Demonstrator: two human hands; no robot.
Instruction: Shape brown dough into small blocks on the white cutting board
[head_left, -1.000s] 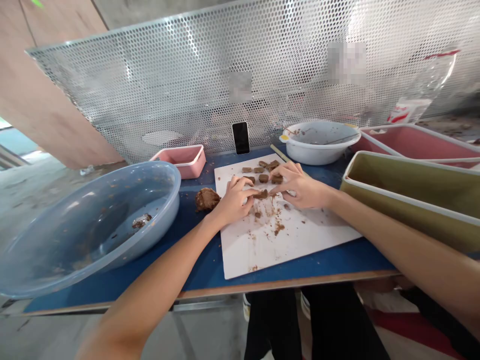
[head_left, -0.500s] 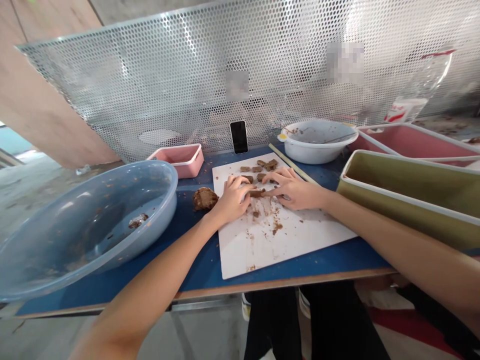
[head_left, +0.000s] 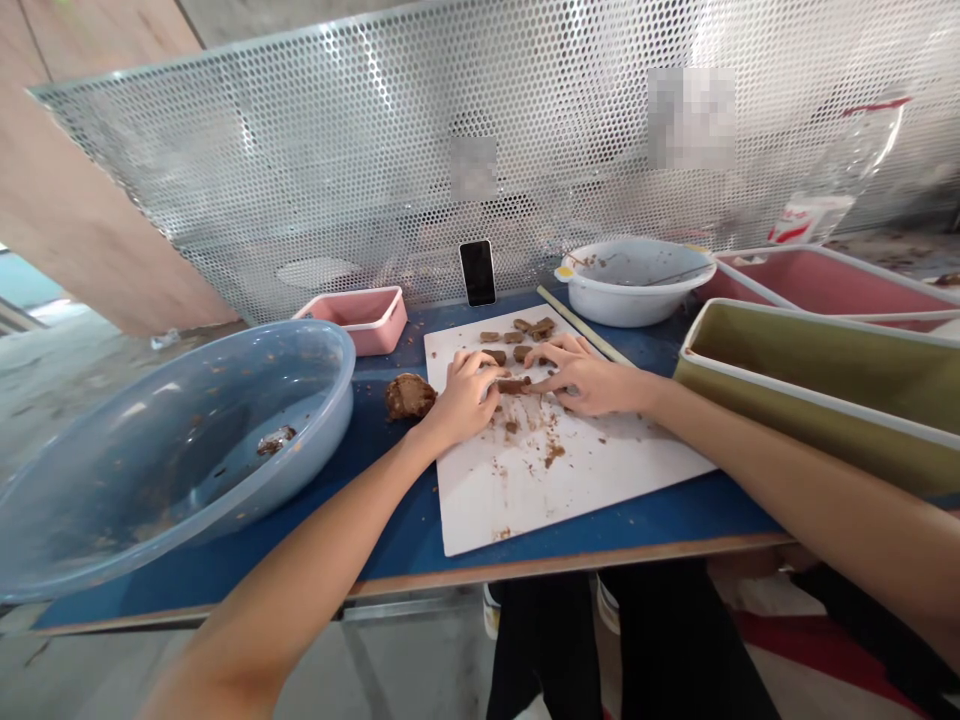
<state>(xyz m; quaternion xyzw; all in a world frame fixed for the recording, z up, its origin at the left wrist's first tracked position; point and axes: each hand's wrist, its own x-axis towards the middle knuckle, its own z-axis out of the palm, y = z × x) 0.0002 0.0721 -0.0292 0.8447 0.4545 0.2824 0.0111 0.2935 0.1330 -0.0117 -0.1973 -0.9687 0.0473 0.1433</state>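
Observation:
A short bar of brown clay (head_left: 514, 386) lies on the white board (head_left: 480, 505). My left hand (head_left: 468, 398) grips its left end, with thumb and fingers closed around it. At the other end, the fingers of my right hand (head_left: 592, 382) press against the bar. Just beyond the fingers sit several smaller clay pieces (head_left: 490, 337), partly hidden by my hands. Crumbs and smears of clay (head_left: 553, 455) dot the board on the near side. Left of the board, close to my left wrist, rests a larger rough clay lump (head_left: 409, 397).
A big blue basin (head_left: 341, 400) stands at left, a small pink box (head_left: 386, 335) behind it. A phone (head_left: 478, 273) leans on the perforated metal screen (head_left: 360, 180). To the right are a pale stick (head_left: 577, 322), white basin (head_left: 630, 305), green box (head_left: 810, 375) and pink tray (head_left: 862, 280).
Almost nothing differs. Both hands stay on the clay bar in nearly the same place, and the view has shifted very slightly.

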